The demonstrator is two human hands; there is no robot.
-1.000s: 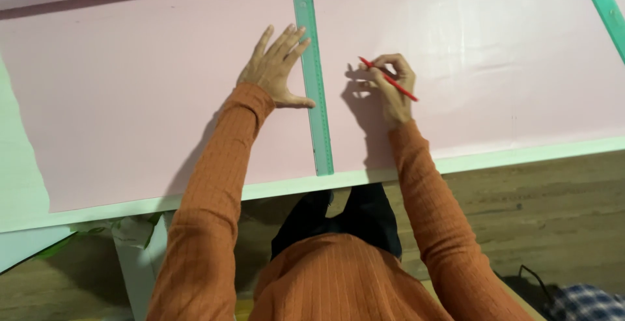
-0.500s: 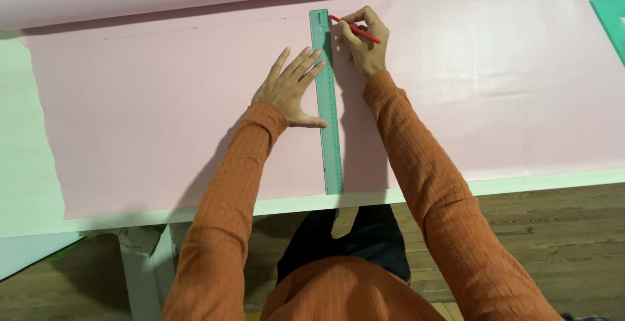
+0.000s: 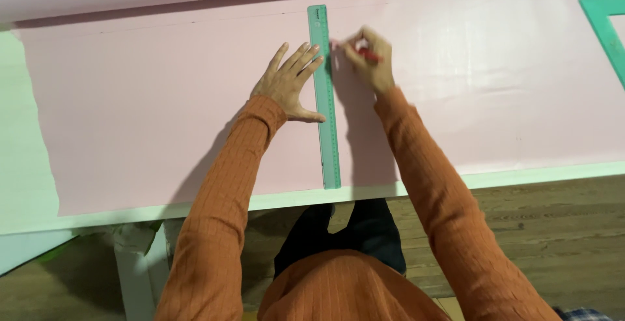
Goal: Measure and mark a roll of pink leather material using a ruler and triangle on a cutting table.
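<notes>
Head view: left hand (image 3: pixel 291 84), fingers spread flat, presses beside green ruler (image 3: pixel 324 96) on pink sheet (image 3: pixel 130 112). Right hand (image 3: pixel 366 59), right of ruler near its top, pinches red pencil (image 3: pixel 371 55).

green frame (image 3: pixel 605 31) cut off at right edge, red pencil (image 3: pixel 370 55) mostly hidden within right hand (image 3: pixel 368 60), tip blurred

Pale green table (image 3: pixel 26 165) w/ pink sheet (image 3: pixel 143 112) lying flat on it.
</notes>
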